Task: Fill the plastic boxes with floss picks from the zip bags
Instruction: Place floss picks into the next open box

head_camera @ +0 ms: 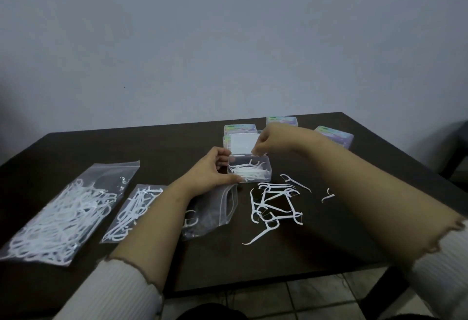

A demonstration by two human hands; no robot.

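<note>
L hand (211,170) gripping open box (249,171), R hand (266,143) above w/ lid (244,143)

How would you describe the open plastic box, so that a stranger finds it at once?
On the dark table, look near the middle, between the two hands. The open plastic box is clear, with its lid raised and white floss picks inside. The other boxes behind it are closed and carry colourful labels.
</note>
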